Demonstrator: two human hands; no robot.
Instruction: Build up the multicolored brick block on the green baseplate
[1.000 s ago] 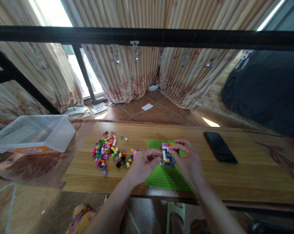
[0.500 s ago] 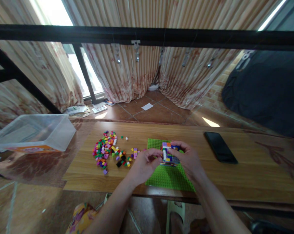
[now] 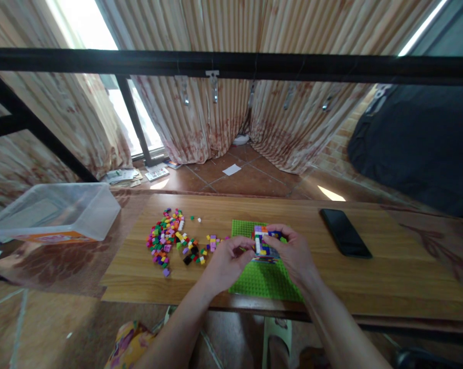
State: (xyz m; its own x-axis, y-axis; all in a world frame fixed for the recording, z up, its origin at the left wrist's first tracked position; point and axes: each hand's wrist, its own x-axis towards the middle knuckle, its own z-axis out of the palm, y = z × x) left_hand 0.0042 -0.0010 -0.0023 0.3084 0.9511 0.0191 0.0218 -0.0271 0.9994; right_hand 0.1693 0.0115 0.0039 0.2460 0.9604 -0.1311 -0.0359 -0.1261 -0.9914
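Observation:
A multicoloured block of toy building bricks (image 3: pixel 262 245) sits over the green baseplate (image 3: pixel 262 287) on the wooden table. From the right, my right hand (image 3: pixel 293 251) grips this brick block, its fingers over the top and far side. At the block's left side is my left hand (image 3: pixel 229 259), thumb and forefinger pinched close to its edge. Whatever small piece those fingertips may hold is too hidden to make out. Left of my left hand lies a spread of loose bricks (image 3: pixel 164 236) in many colours.
A black phone (image 3: pixel 344 232) lies on the table (image 3: pixel 400 277) to the right. Off the left end stands a clear plastic bin (image 3: pixel 89 210) with an orange label. A dark horizontal bar (image 3: pixel 231 65) crosses in front of the curtains (image 3: pixel 201 118).
The whole view has shifted slightly as the head moved. Both hands stay at the brick block with almost the same grip; the loose bricks look unchanged.

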